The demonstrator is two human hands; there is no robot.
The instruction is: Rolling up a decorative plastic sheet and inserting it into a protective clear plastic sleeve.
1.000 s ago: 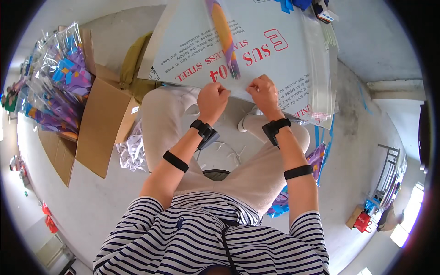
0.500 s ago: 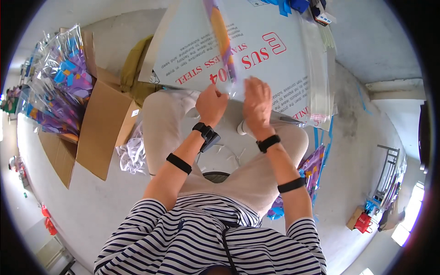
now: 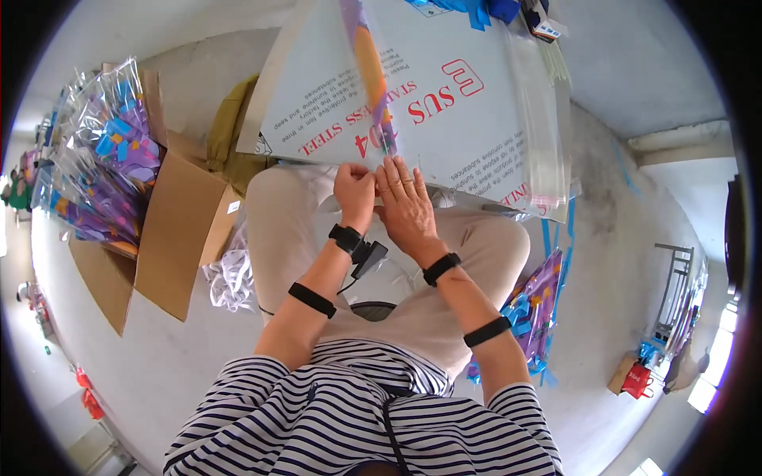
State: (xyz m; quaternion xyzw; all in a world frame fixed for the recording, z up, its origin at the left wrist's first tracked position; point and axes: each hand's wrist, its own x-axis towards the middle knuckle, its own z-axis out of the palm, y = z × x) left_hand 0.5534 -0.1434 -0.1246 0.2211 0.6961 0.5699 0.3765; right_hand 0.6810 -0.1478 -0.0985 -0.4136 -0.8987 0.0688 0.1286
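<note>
A long, narrow purple and orange folded item in a clear plastic sleeve (image 3: 370,67) lies lengthwise on a pale, printed board (image 3: 317,95) before me. Its near end reaches the board's front edge. My right hand (image 3: 406,202) rests there, fingers stretched out and nearly flat, fingertips over the sleeve's near end. Close beside it on the left is my left hand (image 3: 355,193), its fingers curled in a pinch. Whatever lies between those fingers is too small or hidden to make out.
An open cardboard box (image 3: 178,226) at left holds several purple packages in clear plastic (image 3: 119,151). White strips (image 3: 230,274) lie beside it. Flat clear sleeves (image 3: 544,119) are stacked on the board's right. Another purple package (image 3: 536,309) sits by my right knee.
My right hand has come left and nearer to me, its fingers now flat on the sleeve's end. The left hand has drawn slightly toward me. The sleeve's near end has shifted a little left.
</note>
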